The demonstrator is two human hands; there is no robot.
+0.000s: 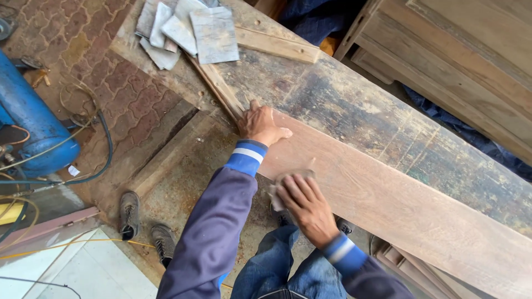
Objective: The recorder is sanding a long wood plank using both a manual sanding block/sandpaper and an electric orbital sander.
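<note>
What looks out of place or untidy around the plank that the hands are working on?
The sandpaper sheets at the far end of the bench lie in a loose, overlapping heap. A pair of shoes stands on the floor beside a tangle of hoses and wires. The plank itself looks undamaged.
</note>
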